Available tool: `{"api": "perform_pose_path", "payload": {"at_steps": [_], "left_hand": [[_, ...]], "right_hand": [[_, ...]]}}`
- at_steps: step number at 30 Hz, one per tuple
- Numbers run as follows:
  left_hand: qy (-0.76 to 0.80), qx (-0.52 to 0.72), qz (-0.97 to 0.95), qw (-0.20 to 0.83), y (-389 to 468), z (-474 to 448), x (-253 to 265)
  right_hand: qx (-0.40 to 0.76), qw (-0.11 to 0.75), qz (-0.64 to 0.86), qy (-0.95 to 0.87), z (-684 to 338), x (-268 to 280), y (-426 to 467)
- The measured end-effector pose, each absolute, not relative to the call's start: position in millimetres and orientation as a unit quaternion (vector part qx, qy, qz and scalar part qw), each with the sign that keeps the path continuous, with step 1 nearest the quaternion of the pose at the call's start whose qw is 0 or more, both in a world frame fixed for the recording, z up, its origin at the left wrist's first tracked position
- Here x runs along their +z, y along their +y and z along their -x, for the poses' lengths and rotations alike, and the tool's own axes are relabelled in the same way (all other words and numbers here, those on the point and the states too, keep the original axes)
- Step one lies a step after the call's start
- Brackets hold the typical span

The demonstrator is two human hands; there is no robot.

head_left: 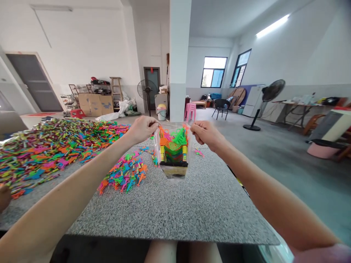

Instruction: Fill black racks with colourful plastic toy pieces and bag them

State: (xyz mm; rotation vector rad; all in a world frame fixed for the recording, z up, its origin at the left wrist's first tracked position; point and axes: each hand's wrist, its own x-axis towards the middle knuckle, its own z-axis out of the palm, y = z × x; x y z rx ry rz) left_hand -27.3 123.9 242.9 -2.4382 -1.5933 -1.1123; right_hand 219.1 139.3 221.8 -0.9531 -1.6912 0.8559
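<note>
Both my hands pinch the upper corners of a clear plastic bag (175, 171) and stretch its top edge between them. My left hand (143, 128) grips the left corner, my right hand (204, 132) the right one. Inside the bag sit bright plastic toys (175, 144) in orange, green and pink, with yellow parts at both sides and a dark band below. The bag is held up over the grey speckled table (175, 208). Left of it lies a small pile of colourful plastic pieces (124, 171), and a few loose pieces (199, 152) rest to its right.
A large heap of similar colourful pieces (63, 142) covers the table's left side. At the far left edge part of another person's hand (4, 197) shows. Standing fans (270, 93), pink stools (190, 110) and a pink bin (325, 149) are on the floor beyond the table.
</note>
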Motion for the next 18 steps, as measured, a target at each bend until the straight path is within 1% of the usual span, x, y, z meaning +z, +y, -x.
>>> {"api": "perform_pose_path", "payload": {"at_steps": [4,6,9,10,12,14,18], "left_hand": [[-0.522,-0.374,0.763,0.074,117.6,17.9,246.5],[-0.521,-0.372,0.763,0.085,110.7,17.7,250.3],[-0.527,-0.375,0.756,0.097,98.8,27.8,256.4],[-0.532,-0.376,0.752,0.101,95.1,33.3,257.4],[-0.542,-0.366,0.751,0.092,88.6,45.6,257.2],[-0.548,-0.351,0.758,0.049,83.3,57.3,254.5],[-0.56,-0.362,0.742,-0.064,76.8,71.1,246.2]], "right_hand": [[0.32,0.5,0.407,-0.694,-214.0,224.3,148.0],[0.302,0.495,0.404,-0.708,-211.7,227.0,147.0],[0.295,0.52,0.382,-0.705,-207.7,230.9,140.6],[0.316,0.517,0.375,-0.701,-206.0,231.5,138.1],[0.392,0.476,0.367,-0.697,-202.5,231.1,134.3],[0.471,0.441,0.359,-0.675,-198.7,229.6,133.1],[0.56,0.437,0.359,-0.605,-188.7,225.3,137.4]]}}
